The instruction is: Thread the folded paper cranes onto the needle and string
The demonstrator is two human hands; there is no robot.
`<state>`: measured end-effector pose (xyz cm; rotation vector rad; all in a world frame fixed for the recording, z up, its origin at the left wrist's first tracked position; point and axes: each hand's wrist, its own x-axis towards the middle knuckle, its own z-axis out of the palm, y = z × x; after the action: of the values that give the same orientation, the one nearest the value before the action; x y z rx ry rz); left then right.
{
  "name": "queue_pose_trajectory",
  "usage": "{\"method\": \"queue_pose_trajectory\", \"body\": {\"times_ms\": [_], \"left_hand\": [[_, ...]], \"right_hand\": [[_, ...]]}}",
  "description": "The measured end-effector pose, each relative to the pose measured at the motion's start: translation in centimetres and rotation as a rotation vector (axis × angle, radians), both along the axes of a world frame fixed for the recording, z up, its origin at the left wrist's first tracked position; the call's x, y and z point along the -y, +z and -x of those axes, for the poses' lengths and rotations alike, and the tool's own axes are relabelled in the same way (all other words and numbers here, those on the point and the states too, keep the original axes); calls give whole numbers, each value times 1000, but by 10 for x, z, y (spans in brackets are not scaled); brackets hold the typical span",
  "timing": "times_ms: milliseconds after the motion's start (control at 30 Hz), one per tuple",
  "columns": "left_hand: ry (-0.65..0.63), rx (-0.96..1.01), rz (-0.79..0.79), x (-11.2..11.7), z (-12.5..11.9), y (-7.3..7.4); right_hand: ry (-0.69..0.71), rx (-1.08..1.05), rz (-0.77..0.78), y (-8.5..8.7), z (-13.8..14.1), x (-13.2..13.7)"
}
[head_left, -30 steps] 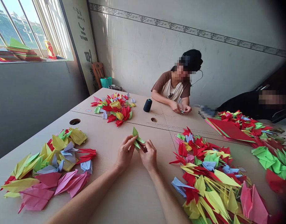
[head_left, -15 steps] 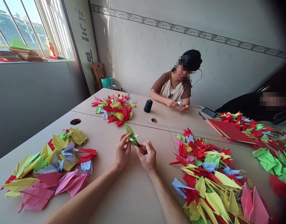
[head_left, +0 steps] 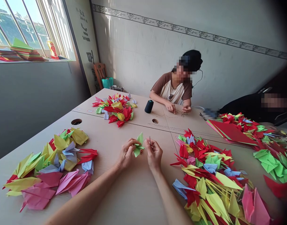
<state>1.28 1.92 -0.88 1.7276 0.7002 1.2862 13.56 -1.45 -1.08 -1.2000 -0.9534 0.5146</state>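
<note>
Green folded paper [head_left: 137, 150]: my left hand [head_left: 126, 153] pinches it, my right hand [head_left: 154, 155] a thin stick [head_left: 150, 140]; beyond them, a teal container [head_left: 107, 83], contents unclear.

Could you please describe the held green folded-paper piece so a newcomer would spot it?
Over the pale tabletop, between the multicoloured folded-paper heap at near left and the similar heap at near right, is the person's left hand. It grips the light-green folded-paper piece. Unlike the heaped green pieces, this one is hand-held and shows reddish-brown bits at its lower edge.
</note>
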Motion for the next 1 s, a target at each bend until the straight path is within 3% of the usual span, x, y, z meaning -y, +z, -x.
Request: {"method": "queue_pose_trajectory", "body": {"times_ms": [200,300,433,633,800,1000], "left_hand": [[-159,-109,-51,5,2,6],[-126,-70,1,4,2,6],[-72,131,132,3,-1,3],[-15,147,108,6,-6,3],[30,125,90,2,-10,-3],[35,222,198,-3,-11,-11]], "right_hand": [[75,-84,61,-7,-2,-4],[46,-148,65,-9,-2,-6],[-35,-212,37,-9,-3,-7],[-102,-156,24,-8,-2,-6],[-41,-132,26,-8,2,-5],[108,-197,47,-9,9,-4]]}}
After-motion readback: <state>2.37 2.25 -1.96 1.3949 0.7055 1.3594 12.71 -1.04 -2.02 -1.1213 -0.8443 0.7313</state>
